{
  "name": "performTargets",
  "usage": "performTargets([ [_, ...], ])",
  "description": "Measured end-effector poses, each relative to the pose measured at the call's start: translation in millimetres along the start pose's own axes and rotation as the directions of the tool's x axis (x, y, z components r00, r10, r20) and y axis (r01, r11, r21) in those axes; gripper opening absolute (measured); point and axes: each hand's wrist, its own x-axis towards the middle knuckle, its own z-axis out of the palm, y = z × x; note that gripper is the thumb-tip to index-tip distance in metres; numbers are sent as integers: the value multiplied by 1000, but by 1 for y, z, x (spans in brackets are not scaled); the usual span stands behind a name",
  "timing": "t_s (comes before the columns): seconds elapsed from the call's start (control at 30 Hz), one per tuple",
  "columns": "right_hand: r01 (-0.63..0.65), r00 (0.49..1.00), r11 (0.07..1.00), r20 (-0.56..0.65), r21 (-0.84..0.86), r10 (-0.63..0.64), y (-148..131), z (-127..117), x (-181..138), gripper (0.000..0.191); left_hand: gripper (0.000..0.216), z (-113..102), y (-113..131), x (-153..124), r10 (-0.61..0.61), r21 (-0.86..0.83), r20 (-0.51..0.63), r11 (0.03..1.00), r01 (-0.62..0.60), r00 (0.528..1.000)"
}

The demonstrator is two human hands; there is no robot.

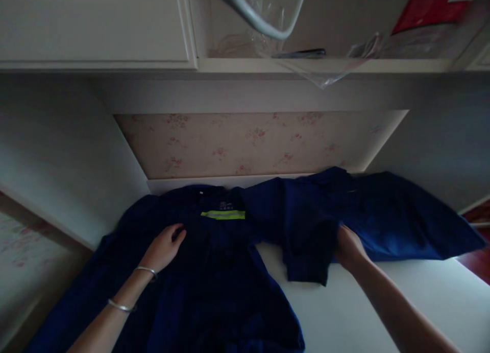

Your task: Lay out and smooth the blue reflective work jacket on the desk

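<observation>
A dark blue garment (214, 271) with a yellow-green strip (223, 215) at its collar lies spread on a white surface (344, 312). My left hand (164, 246) rests flat on the garment's left chest, fingers together, with two silver bangles on the wrist. My right hand (347, 248) is closed on the edge of a folded sleeve (310, 240); its fingers are tucked under the cloth. The rest of the sleeve (398, 220) stretches out to the right.
A floral-papered back wall (245, 143) and white side walls (69, 159) box in the surface. Overhead sits a shelf (325, 64) with clear plastic wrap (329, 72), a dark pen-like item (302, 52) and a red package (429, 5).
</observation>
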Motion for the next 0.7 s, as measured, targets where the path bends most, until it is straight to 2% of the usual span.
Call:
performTargets([
  [0.07,-142,986,989,-82,48,145,15,-58,-8,15,70,24,7,10,34,74,-23,997,-32,999],
  [0.1,-237,963,965,-102,111,248,24,-83,-15,19,71,35,11,14,41,108,-24,993,-39,999],
  [0.17,-329,927,918,-111,221,359,42,-124,-31,30,71,55,18,22,44,170,-11,985,-42,999],
  [0.2,-324,927,914,-110,245,358,49,-139,-38,35,71,63,22,27,44,197,-1,979,-43,999],
  [0.27,-239,954,955,-141,175,265,54,-154,-46,44,71,76,27,37,47,240,26,969,-52,999],
  [0.37,-118,975,980,-206,-162,84,45,-148,-41,66,77,87,31,53,45,283,70,957,-64,996],
  [0.4,-78,977,950,-214,-302,12,39,-141,-35,72,79,88,30,59,44,306,81,950,-66,996],
  [0.47,32,978,833,-155,-553,-141,28,-123,-19,80,80,88,25,69,37,367,92,928,-68,995],
  [0.53,173,966,644,2,-745,-257,20,-103,-5,82,80,86,16,78,18,438,105,897,-62,994],
  [0.57,244,955,538,105,-807,-276,16,-93,-1,79,80,84,11,83,10,468,117,881,-64,993],
  [0.63,358,929,376,285,-855,-237,10,-75,0,66,81,80,-1,93,-6,503,137,862,-65,991],
  [0.67,409,912,346,364,-844,-191,6,-68,-3,59,82,77,-8,97,-11,513,142,856,-64,990],
  [0.7,452,890,360,438,-816,-125,3,-62,-8,53,83,74,-14,102,-13,518,144,853,-64,989],
])
